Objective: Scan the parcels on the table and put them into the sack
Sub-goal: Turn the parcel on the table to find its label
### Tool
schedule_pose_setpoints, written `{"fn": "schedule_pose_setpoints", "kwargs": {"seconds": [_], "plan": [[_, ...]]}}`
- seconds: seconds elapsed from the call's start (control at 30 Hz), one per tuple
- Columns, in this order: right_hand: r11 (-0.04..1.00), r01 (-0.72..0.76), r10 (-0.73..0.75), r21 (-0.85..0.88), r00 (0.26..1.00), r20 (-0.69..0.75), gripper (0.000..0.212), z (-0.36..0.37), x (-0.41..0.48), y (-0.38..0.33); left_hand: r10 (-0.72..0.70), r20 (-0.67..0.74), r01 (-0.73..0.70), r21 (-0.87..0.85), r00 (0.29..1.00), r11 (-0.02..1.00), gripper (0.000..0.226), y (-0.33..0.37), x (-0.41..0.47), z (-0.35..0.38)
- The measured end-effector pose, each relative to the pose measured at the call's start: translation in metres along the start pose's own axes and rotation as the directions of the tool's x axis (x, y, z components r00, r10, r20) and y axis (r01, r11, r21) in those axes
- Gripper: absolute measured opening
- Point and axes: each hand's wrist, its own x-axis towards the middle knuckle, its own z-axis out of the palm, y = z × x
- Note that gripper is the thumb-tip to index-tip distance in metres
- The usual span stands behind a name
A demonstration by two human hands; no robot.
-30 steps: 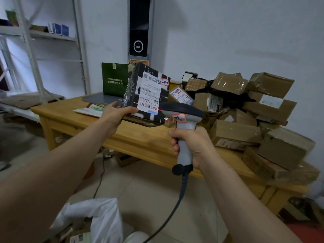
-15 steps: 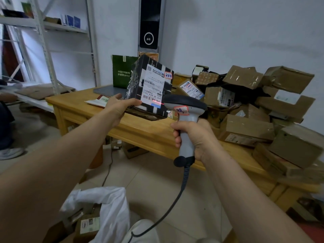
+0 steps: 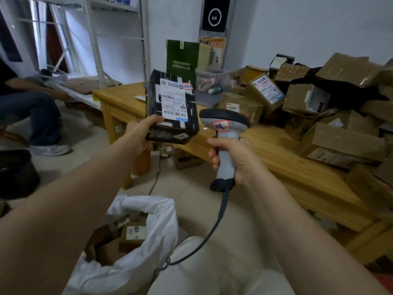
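Sack (image 3: pixel 163 211): it stands on the floor, near left, mouth open upward with brown parcels inside. Lower the box straight into that opening rather than tossing it.
Left hand (image 3: pixel 139 129): it grips the parcel's lower left corner, thumb on the label face. Keep your thumb off the barcodes.
Parcel (image 3: pixel 173 107): the black box is in the air, off the counter's near edge and above the sack. Its label faces you, the long axis looks near upright with the top leaning away, and the barcodes run across.
Scanner (image 3: pixel 225 124): its nose points away, just right of the box. No red line shows on the label, so turn the nose left across a barcode.
Right hand (image 3: pixel 232 159): its fingers are wrapped round the scanner's grip.
Counter (image 3: pixel 276 160): unscanned parcels are heaped on its far right.
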Motion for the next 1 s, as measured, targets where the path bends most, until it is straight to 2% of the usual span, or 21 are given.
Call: {"fn": "schedule_pose_setpoints", "kwargs": {"seconds": [0.1, 0.2, 0.27, 0.43, 0.57, 0.6, 0.73, 0.8, 0.87, 0.9, 0.97, 1.0], "plan": [[0.991, -0.134, 0.135, -0.014, 0.989, 0.064, 0.012, 0.020, 0.007, 0.031, -0.149, -0.165, 0.160, 0.055, 0.975, 0.986, 0.082, -0.038, 0.010, -0.053], [0.972, -0.233, 0.235, -0.038, 0.968, 0.087, 0.013, 0.039, 0.016, 0.063, -0.242, -0.364, 0.285, 0.069, 0.900, 0.956, 0.074, -0.084, 0.009, -0.102], [0.955, -0.291, 0.295, -0.054, 0.951, 0.095, 0.013, 0.051, 0.023, 0.082, -0.349, -0.414, 0.400, 0.042, 0.841, 0.915, 0.071, -0.116, 0.007, -0.129], [0.905, -0.414, 0.423, -0.100, 0.901, 0.096, 0.011, 0.073, 0.044, 0.125, -0.601, -0.420, 0.612, -0.127, 0.680, 0.780, 0.061, -0.189, 0.002, -0.176], [0.868, -0.474, 0.488, -0.147, 0.869, 0.083, 0.007, 0.081, 0.062, 0.151, -0.736, -0.364, 0.679, -0.295, 0.570, 0.672, 0.070, -0.233, 0.020, -0.200], [0.862, -0.482, 0.497, -0.154, 0.865, 0.075, 0.007, 0.082, 0.066, 0.155, -0.745, -0.354, 0.673, -0.324, 0.565, 0.665, 0.070, -0.239, 0.026, -0.202], [0.848, -0.509, 0.519, -0.147, 0.854, 0.034, 0.007, 0.083, 0.080, 0.165, -0.707, -0.351, 0.620, -0.340, 0.614, 0.707, 0.066, -0.250, 0.048, -0.191], [0.846, -0.516, 0.522, -0.131, 0.853, 0.011, 0.008, 0.079, 0.084, 0.166, -0.697, -0.372, 0.645, -0.273, 0.613, 0.714, 0.079, -0.257, 0.058, -0.177], [0.852, -0.509, 0.512, -0.120, 0.859, -0.010, 0.007, 0.072, 0.084, 0.162, -0.609, -0.422, 0.642, -0.078, 0.672, 0.763, 0.095, -0.272, 0.072, -0.156], [0.858, -0.501, 0.502, -0.108, 0.865, -0.026, 0.007, 0.068, 0.083, 0.159, -0.530, -0.421, 0.608, 0.067, 0.736, 0.791, 0.096, -0.282, 0.082, -0.144], [0.879, -0.470, 0.465, -0.081, 0.882, -0.073, 0.008, 0.055, 0.080, 0.151, -0.314, -0.348, 0.444, 0.412, 0.884, 0.795, 0.086, -0.259, 0.068, -0.093], [0.890, -0.450, 0.443, -0.072, 0.891, -0.098, 0.008, 0.047, 0.078, 0.147, -0.170, -0.277, 0.304, 0.565, 0.946, 0.767, 0.079, -0.246, 0.060, -0.068]]}}
